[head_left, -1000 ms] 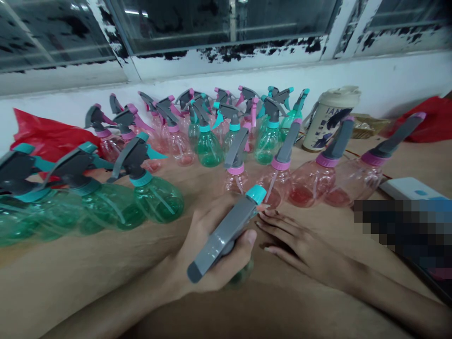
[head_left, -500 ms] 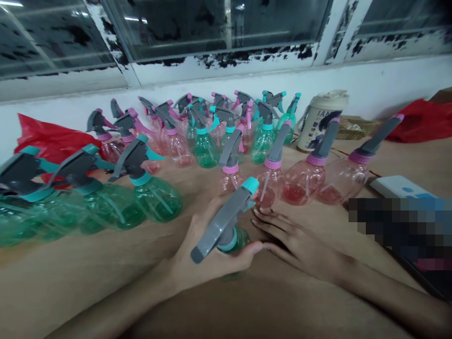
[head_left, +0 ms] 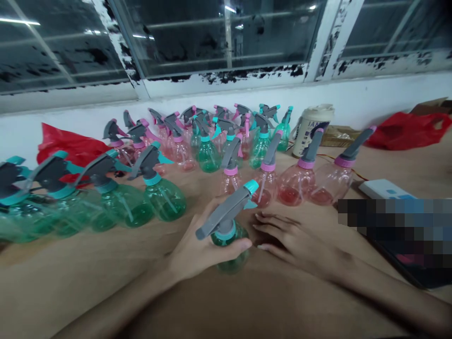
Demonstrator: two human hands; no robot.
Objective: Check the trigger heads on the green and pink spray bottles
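Note:
My left hand (head_left: pixel 201 245) is wrapped round a green spray bottle (head_left: pixel 233 261) with a grey and teal trigger head, tilted a little with its nozzle towards the back right. To its right, my right hand (head_left: pixel 289 238) rests with fingers stretched out, palm down over the table (head_left: pixel 219 310), apart from the bottle. A row of pink spray bottles (head_left: pixel 294 186) stands just behind my hands. On the left side is a row of green spray bottles (head_left: pixel 164 200) with liquid inside them.
More pink and green spray bottles (head_left: pixel 208 155) crowd near the wall. A printed cup (head_left: pixel 312 129) and a cardboard box (head_left: pixel 341 136) stand at the back right. Red plastic bags (head_left: pixel 406 132) lie at both sides. A white box (head_left: pixel 386 189) and a partly blurred dark device (head_left: pixel 399 256) are on the right.
The view has shifted slightly. My left hand still grips the green spray bottle, which now leans less and shows more of its body. A small gap has opened between my hands.

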